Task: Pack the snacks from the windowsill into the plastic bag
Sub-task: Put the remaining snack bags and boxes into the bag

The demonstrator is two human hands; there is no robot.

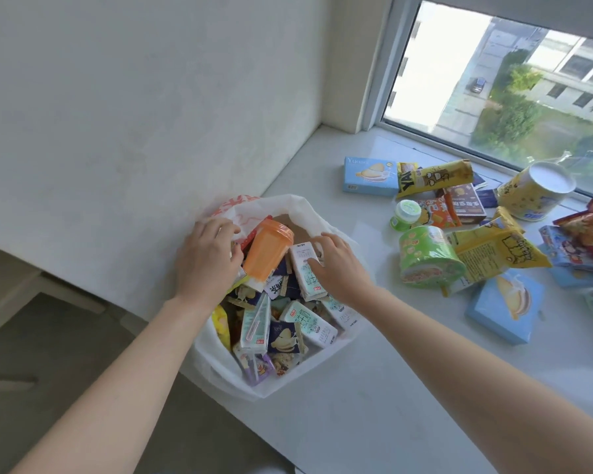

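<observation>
1. Head view, the bag: a white plastic bag point(213, 367) sits at the left end of the windowsill point(391, 388), against the front edge, mouth open upward. It is already crowded with small cartons and packets, and an orange cup point(267, 251) leans near its far rim.
2. Head view, the hands: both of the person's bare arms reach into the bag's mouth. The left hand point(208, 258) has its fingers curled over the bag's far left rim and holds it open. The right hand point(336, 265) lies over a white milk carton point(305, 278) in the bag, fingers bent on its far end; I cannot tell whether they pinch it or only press.
3. Head view, what is left: the unpacked snacks lie well apart from the bag, to the right, spread toward the window point(493, 80). Nearest is a green noodle bowl point(428, 258), tipped on its side, with a yellow packet point(493, 248) touching it, its long axis running toward the right edge.
4. Judgement: the right hand is nearer those snacks, so it would likely fetch while the left keeps the mouth open.
</observation>
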